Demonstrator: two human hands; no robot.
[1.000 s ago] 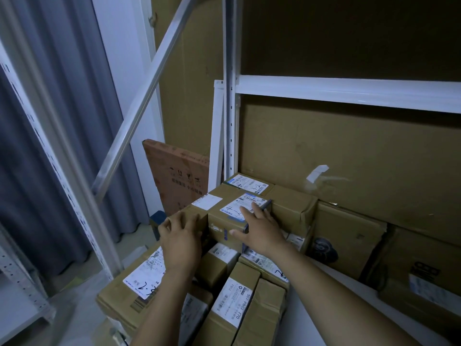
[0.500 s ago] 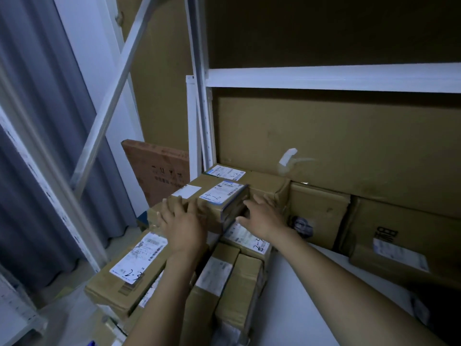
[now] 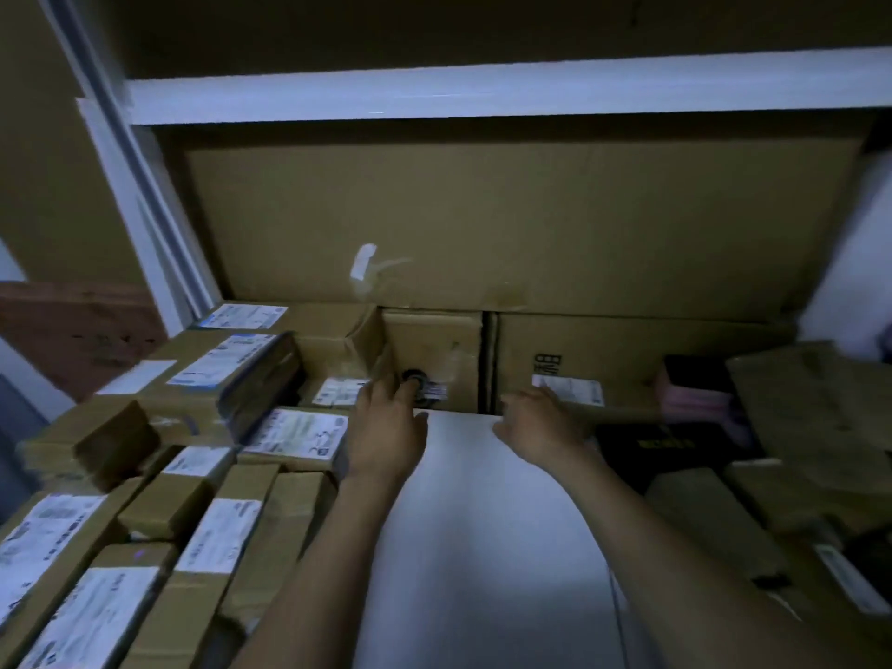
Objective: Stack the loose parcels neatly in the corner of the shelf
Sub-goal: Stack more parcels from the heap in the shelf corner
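Note:
Cardboard parcels with white labels are piled in the shelf's left corner; the top parcel [image 3: 212, 374] lies tilted on the stack. A square box [image 3: 449, 350] and a wide box [image 3: 622, 354] stand against the back wall. My left hand [image 3: 386, 427] reaches the lower front of the square box, fingers apart and touching it. My right hand [image 3: 536, 422] hovers at the lower left of the wide box, fingers apart, with nothing in it. Loose parcels [image 3: 811, 417] lie at the right.
The white shelf board [image 3: 482, 548] runs between both piles. A white upright post [image 3: 145, 205] stands at the left and a white beam [image 3: 482, 89] crosses overhead. A large cardboard sheet [image 3: 507, 224] lines the back. A dark packet [image 3: 666, 446] lies right of my right hand.
Both hands have left the top parcel of the left stack and moved right to the boxes at the back wall. The view has swung right, and the frame is blurred.

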